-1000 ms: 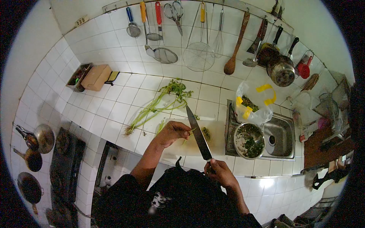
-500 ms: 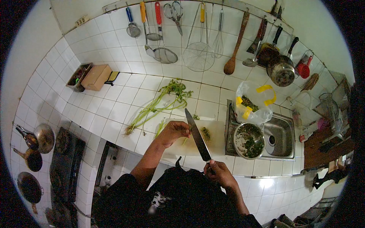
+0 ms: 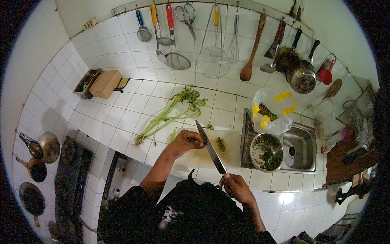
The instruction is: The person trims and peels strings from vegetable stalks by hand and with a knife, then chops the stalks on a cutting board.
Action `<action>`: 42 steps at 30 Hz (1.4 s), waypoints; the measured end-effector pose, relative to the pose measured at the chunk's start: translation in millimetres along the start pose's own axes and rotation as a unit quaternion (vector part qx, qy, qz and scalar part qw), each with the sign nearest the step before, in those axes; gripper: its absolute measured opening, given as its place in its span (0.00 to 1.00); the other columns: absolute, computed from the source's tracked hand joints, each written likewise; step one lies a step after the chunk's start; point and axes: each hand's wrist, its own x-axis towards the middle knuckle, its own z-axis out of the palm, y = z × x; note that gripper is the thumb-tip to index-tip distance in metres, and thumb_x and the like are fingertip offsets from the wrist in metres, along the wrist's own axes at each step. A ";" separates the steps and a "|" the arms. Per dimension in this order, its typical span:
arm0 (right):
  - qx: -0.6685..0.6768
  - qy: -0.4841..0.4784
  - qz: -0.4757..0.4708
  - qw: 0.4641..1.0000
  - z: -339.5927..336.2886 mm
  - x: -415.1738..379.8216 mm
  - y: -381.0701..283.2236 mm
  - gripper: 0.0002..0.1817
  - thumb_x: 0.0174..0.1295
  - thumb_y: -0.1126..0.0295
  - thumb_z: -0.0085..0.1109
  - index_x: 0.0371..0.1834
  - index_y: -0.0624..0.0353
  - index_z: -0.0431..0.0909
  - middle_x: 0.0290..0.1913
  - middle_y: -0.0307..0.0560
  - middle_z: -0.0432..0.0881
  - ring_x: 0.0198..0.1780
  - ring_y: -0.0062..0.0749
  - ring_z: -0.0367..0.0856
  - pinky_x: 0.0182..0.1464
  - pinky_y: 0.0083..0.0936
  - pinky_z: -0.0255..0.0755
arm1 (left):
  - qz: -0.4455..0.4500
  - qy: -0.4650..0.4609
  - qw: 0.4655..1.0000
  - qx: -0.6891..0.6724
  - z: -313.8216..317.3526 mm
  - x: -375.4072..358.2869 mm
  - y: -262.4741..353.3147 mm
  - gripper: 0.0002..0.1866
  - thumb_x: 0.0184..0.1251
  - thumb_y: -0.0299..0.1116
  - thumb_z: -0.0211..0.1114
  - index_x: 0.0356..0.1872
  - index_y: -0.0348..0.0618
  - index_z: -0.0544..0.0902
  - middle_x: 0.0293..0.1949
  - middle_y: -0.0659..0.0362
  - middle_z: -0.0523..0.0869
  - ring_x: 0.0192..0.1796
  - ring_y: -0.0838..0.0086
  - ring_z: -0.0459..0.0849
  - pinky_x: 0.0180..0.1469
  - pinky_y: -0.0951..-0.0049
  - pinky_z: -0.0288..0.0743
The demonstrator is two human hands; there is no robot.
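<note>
My right hand (image 3: 237, 188) is wrapped round the handle of a large kitchen knife (image 3: 213, 151), its blade slanting up and left over a pale cutting board (image 3: 232, 147). My left hand (image 3: 186, 142) has its fingers pinched together right at the blade's left side; whatever they hold, if anything, is hidden. A small heap of chopped greens (image 3: 220, 144) lies on the board, right of the blade. Behind the board, a bunch of leafy green stalks with roots (image 3: 164, 114) rests on the white tiles. Some cut stalks (image 3: 173, 135) show just beyond my left hand.
To the right, a metal bowl of chopped greens (image 3: 267, 152) stands at the sink (image 3: 298, 152), with a plastic bag (image 3: 280, 118) behind it. Utensils, including a wooden spoon (image 3: 246, 72), hang along the wall. A cardboard box (image 3: 105, 84) sits back left; a black stove (image 3: 75, 175) is at left.
The knife has tilted slightly, its tip moving a little left and down. My left hand stays pinched beside the blade. The whole view has shifted slightly.
</note>
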 end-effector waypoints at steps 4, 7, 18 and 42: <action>0.017 0.009 -0.044 0.999 6.8 0.0 -1.4 0.28 0.70 0.45 0.39 0.29 0.60 0.76 0.15 0.29 0.60 0.16 0.14 0.55 0.18 0.17 0.48 | 0.030 0.011 0.999 0.007 -1.9 2.6 5.8 0.05 0.52 0.24 0.72 0.30 0.37 0.85 0.30 0.59 0.86 0.34 0.77 0.83 0.43 0.77 0.78; 0.007 0.011 -0.038 0.999 6.1 -3.8 0.9 0.28 0.71 0.47 0.40 0.29 0.60 0.76 0.16 0.29 0.61 0.16 0.14 0.56 0.18 0.17 0.48 | 0.060 0.016 0.998 -0.014 -8.8 6.2 4.9 0.05 0.52 0.24 0.72 0.30 0.37 0.85 0.30 0.59 0.86 0.34 0.78 0.83 0.42 0.77 0.78; 0.021 0.032 -0.064 0.997 9.3 -4.3 -4.3 0.27 0.71 0.46 0.40 0.29 0.60 0.76 0.15 0.28 0.60 0.16 0.14 0.55 0.19 0.18 0.49 | 0.041 0.009 0.998 0.039 1.1 2.2 18.0 0.06 0.50 0.23 0.73 0.30 0.38 0.85 0.31 0.61 0.86 0.34 0.81 0.81 0.41 0.80 0.77; 0.015 0.001 -0.033 0.999 14.3 2.6 -4.9 0.28 0.71 0.46 0.39 0.29 0.59 0.76 0.14 0.28 0.60 0.15 0.13 0.54 0.17 0.17 0.47 | 0.041 0.045 0.992 0.114 -9.9 -9.3 24.5 0.08 0.58 0.26 0.69 0.38 0.39 0.82 0.38 0.63 0.83 0.40 0.82 0.78 0.46 0.79 0.73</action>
